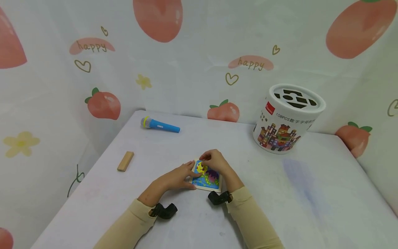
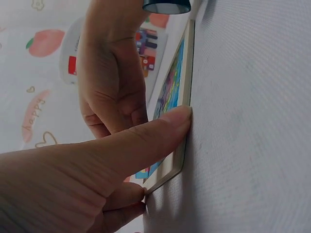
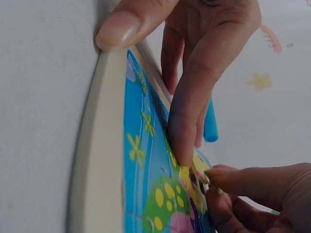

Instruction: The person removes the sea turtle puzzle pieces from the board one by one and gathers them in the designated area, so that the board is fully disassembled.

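Observation:
A small jigsaw puzzle point(image 1: 206, 187) with a pale wooden frame and a blue picture with yellow and purple figures lies on the table. My left hand point(image 1: 178, 177) holds it at the left side. Its thumb point(image 2: 176, 119) is against the frame's edge, and its index finger point(image 3: 187, 131) presses on the picture. My right hand point(image 1: 216, 162) reaches over the far part of the picture. Thumb and index finger there pinch a thin puzzle piece point(image 3: 199, 175) by its edge, tilted up from the picture; the fingers hide much of it.
A blue toy microphone point(image 1: 163, 126) lies at the back left, and a wooden block point(image 1: 125, 161) lies left of the hands. The white bucket point(image 1: 287, 119) with a shape-cut lid stands at the back right. A printed cloth point(image 1: 186, 79) hangs behind the table.

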Tool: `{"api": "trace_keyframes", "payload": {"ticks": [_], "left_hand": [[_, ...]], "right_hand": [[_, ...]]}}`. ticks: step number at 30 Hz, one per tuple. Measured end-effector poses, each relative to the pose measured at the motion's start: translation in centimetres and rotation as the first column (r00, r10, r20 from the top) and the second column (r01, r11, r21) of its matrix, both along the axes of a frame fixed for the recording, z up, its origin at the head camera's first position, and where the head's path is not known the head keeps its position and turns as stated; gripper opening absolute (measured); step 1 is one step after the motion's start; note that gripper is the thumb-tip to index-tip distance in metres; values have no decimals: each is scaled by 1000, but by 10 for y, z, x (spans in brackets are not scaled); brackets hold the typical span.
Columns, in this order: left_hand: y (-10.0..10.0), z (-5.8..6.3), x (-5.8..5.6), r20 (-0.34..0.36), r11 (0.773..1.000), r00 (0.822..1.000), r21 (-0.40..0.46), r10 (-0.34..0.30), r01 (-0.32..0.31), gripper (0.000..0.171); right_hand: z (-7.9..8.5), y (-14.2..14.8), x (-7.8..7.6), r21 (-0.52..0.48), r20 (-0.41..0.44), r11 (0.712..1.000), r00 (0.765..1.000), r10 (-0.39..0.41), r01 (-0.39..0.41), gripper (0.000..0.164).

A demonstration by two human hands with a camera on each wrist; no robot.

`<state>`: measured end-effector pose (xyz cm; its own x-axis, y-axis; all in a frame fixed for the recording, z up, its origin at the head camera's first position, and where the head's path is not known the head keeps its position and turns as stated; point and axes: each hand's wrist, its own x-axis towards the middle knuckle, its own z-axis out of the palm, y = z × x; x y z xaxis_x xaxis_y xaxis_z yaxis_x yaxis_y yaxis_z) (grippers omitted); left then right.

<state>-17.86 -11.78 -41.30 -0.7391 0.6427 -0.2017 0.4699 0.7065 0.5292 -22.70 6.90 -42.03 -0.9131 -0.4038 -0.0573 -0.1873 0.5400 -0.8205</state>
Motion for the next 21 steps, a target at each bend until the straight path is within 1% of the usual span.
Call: {"api": "trace_keyframes", "payload": {"ticks": [2, 3, 8, 14, 18, 21], "left_hand": [[0, 0, 0, -4, 1000, 1000, -1, 0, 0, 50], [0, 0, 0, -5, 1000, 1000, -3, 0, 0, 50], [0, 0, 1, 1, 1000, 1000, -14, 11, -11, 50], [1, 0, 3, 11, 1000, 1000, -7, 11, -11, 51], [0, 0, 4, 1, 1000, 1000, -2, 5, -5, 51], [0, 0, 4, 1, 1000, 1000, 0, 9, -9, 51]], "right_hand": [[-1, 1, -1, -17, 12, 1000, 1000, -18, 18, 10], [0, 0, -1, -17, 42, 999, 998, -38, 38, 9], [-1, -1, -3, -48, 91, 997, 994, -62, 67, 9], [1, -1, -2, -79, 132, 995, 990, -46, 57, 11], [2, -1, 0, -94, 134, 995, 991, -25, 38, 12], [3, 0, 0, -103, 133, 993, 990, -47, 61, 12]]}}
